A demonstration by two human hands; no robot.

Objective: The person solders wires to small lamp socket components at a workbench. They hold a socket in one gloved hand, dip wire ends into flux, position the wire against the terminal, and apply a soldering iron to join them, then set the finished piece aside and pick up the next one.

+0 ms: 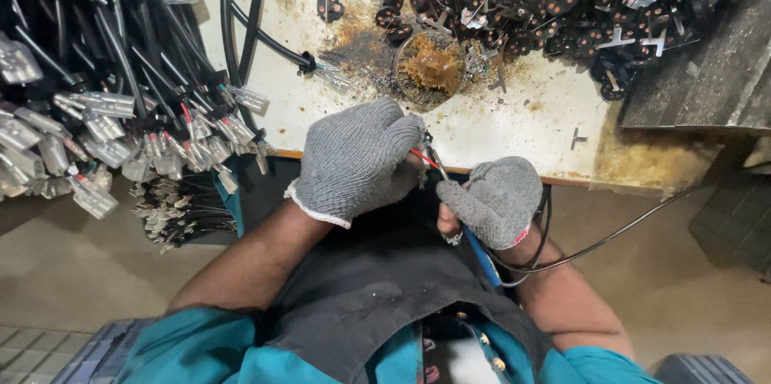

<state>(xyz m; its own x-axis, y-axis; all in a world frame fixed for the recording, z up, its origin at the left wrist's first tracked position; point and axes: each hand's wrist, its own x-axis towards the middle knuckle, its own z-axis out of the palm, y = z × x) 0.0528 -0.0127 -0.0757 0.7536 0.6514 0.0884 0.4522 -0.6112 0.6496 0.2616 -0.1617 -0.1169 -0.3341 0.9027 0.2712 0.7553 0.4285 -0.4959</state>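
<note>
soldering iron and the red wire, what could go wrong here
1. The iron's tip meets the red wire right beside the left hand; a slip could scorch the knit glove.
2. The iron's cord loops off the bench edge by the right hand; a snag could jerk the tip away.

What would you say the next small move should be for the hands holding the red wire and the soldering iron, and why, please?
Probably ease the iron tip onto the red wire end. The left hand pinches the wire at the table edge; the right hand holds the iron, its tip right by the wire. Whether they touch is unclear.
</note>
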